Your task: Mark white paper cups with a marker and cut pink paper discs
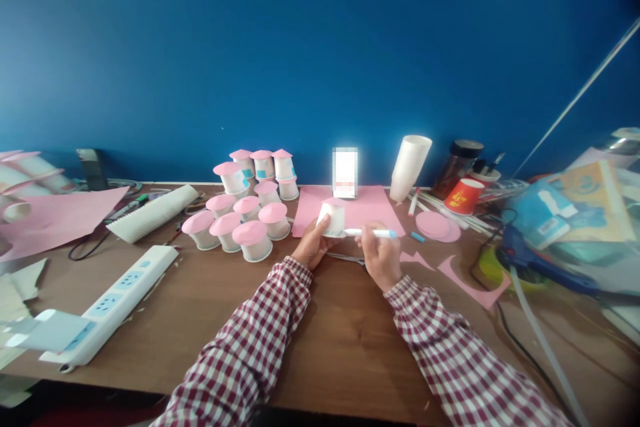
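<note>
In my left hand (311, 245) is a white paper cup (333, 219), upside down with a pink paper top, my thumb on its side. My right hand (379, 252) grips a white marker with a light-blue end (383, 233), its tip at the cup's lower right. Behind them lies a pink paper sheet (373, 207), with a bright, blurred-out phone-like screen (345, 173) standing on it. Left of my hands stand several similar cups with pink tops (251, 233), some stacked. A small blue marker cap (417, 237) rests to the right.
A tall stack of white cups (411, 163) leans at the back, near pink paper circles (440, 225) and a red cup (464, 195). A blue glue gun (545, 267) with cables lies right. At left are a power strip (117, 297) and a white ridged roll (153, 213).
</note>
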Demonstrator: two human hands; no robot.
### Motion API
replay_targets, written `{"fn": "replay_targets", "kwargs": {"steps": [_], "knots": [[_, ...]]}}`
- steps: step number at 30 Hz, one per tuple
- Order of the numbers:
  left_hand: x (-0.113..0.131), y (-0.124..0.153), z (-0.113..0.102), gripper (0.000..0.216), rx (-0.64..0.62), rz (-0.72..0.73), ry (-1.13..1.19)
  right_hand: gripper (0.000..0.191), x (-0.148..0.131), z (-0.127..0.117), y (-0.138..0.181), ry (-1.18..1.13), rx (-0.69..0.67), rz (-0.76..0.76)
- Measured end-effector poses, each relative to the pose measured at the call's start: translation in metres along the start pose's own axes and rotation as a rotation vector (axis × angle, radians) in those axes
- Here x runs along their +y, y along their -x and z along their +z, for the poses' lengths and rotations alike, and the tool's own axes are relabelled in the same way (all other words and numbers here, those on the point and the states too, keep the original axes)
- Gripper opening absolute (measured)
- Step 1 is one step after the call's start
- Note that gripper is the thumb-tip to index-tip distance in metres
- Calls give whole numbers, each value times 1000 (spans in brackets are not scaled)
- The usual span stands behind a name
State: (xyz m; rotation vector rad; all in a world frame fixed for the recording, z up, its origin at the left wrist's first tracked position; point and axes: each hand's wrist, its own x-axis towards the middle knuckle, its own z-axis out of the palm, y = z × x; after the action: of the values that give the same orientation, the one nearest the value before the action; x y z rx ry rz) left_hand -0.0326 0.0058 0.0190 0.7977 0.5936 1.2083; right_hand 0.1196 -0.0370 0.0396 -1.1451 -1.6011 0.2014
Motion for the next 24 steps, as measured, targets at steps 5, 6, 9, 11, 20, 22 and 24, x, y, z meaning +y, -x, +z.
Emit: {"fn": "replay_targets", "kwargs": {"steps": [5,6,9,11,20,22,24], "knots": [[1,0,1,38,22,-13,21,24,1,1,0,-7,-19,-8],[1,0,1,38,32,-14,28,25,1,1,0,0,-30,-14],[0,-1,0,39,51,-11,41,26,1,2,0,14,-55,-20],[0,-1,0,38,58,-13,47,26,1,2,0,13,-53,-17],[1,-1,1,39,64,-55,50,24,2,1,-1,-25,23,3],[2,-2,1,38,66,-62,51,24,3,0,-1,-30,27,7],[2,-1,2,37,66,-62,59,23,2,0,-1,-31,22,8]]}}
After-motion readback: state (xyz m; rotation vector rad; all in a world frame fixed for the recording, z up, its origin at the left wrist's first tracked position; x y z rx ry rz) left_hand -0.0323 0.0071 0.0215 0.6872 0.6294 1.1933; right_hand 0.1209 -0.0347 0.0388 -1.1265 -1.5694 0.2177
